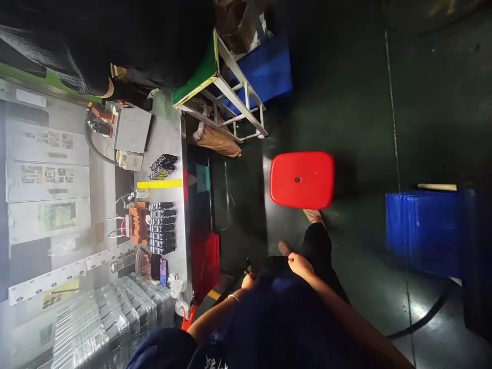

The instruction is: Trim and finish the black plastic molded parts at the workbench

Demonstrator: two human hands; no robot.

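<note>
The view is turned on its side. My left hand (249, 281), with a thin bracelet at the wrist, rests against my dark blue shirt at the waist. My right hand (302, 264) lies on my black trouser leg (319, 243), just above the knee. Neither hand shows anything in it, and the fingers are too small and blurred to read. My two shoes (313, 215) stand on the dark floor right beside a red plastic stool (302, 179), which is the thing nearest to my hands.
A steel workbench (171, 130) holds rows of black parts (161, 225), an orange block (138, 223), a yellow tape strip (159, 183) and stacked clear trays (115, 318). Another person in dark clothes (96, 51) stands at its far end. A metal frame (234, 92) and blue bins (423, 230) stand around.
</note>
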